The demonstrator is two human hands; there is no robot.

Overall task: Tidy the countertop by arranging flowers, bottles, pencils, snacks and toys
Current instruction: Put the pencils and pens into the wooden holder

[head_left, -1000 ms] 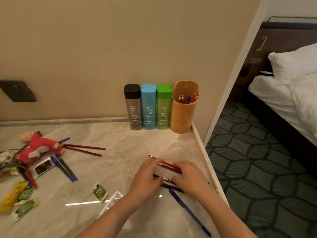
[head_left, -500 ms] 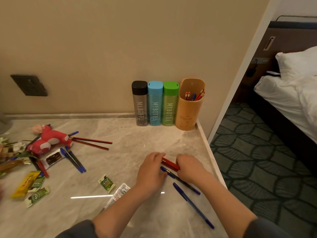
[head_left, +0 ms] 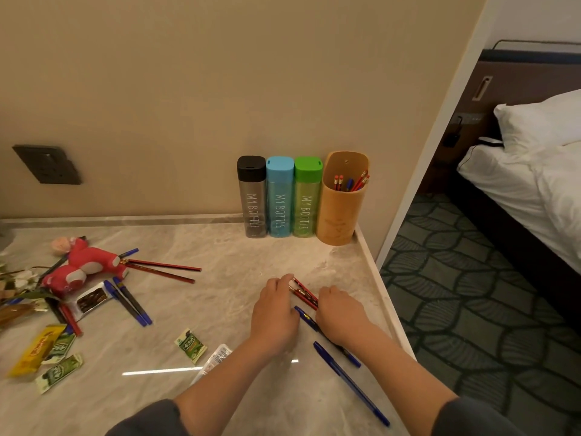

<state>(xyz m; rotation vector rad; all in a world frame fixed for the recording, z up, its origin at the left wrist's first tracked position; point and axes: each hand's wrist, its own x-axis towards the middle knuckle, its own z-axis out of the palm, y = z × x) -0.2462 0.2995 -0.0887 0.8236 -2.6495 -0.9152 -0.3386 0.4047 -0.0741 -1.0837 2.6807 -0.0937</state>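
A small bundle of red pencils (head_left: 303,293) lies on the marble countertop (head_left: 220,253), caught between my two hands. My left hand (head_left: 276,311) pinches the bundle's far end with its fingertips. My right hand (head_left: 341,313) curls over the near end and hides it. A blue pen (head_left: 305,316) lies between the hands, and a second blue pen (head_left: 349,382) rests nearer me. An orange pencil holder (head_left: 341,215) with several pencils stands at the back right corner, next to black (head_left: 251,199), blue (head_left: 279,199) and green (head_left: 307,199) bottles.
At the left lie a red plush toy (head_left: 85,269), two red pencils (head_left: 163,268), blue pens (head_left: 129,302), flowers (head_left: 15,280) and snack packets (head_left: 190,345) (head_left: 36,352). The counter's raised right edge (head_left: 388,300) drops to a carpeted floor beside a bed.
My hands have drawn closer together, squeezing the red pencils into a tighter bundle a little nearer the wall. One blue pen now lies clear of my right arm.
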